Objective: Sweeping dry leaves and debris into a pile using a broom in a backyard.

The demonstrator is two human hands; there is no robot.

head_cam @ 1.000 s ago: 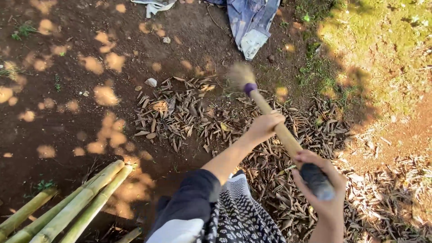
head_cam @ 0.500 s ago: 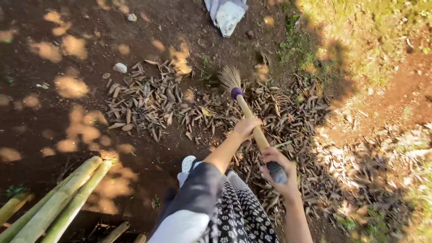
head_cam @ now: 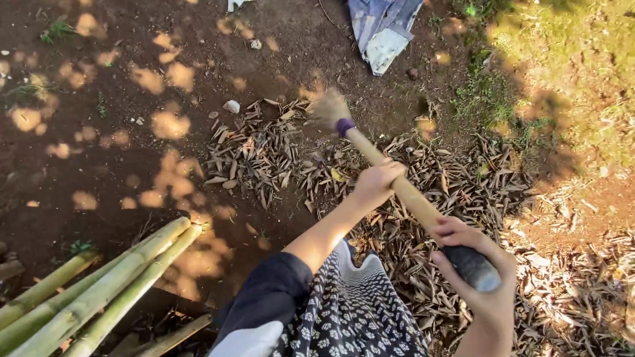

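1. The left hand (head_cam: 378, 180) is wrapped around the middle of the broom handle (head_cam: 410, 196), and the right hand (head_cam: 477, 264) is closed about its dark upper grip; both hold firmly, with no fingers spread; the broom (head_cam: 357, 135) slants away from the person, its straw head (head_cam: 329, 108) blurred just above the dirt at the far edge of the dry bamboo leaves (head_cam: 264, 155).

2. A stroke that is too hard could scatter the leaves back over the bare soil (head_cam: 99, 165) instead of gathering them; the litter is light and lies loose, so a fast flick of the bristles would likely do it.

3. The head is near the crumpled grey cloth (head_cam: 383, 30); an overlong reach might snag it or drag dirt onto it.

4. The purple binding (head_cam: 344, 125) holds the straw to the handle; pressing it into the ground at a steep angle could loosen or bend the bristles.

5. The cut bamboo poles (head_cam: 99, 291) lie close beside the person's patterned skirt (head_cam: 350, 311); a step back to the left could land on a round pole and roll; the dappled shade makes them harder to judge.
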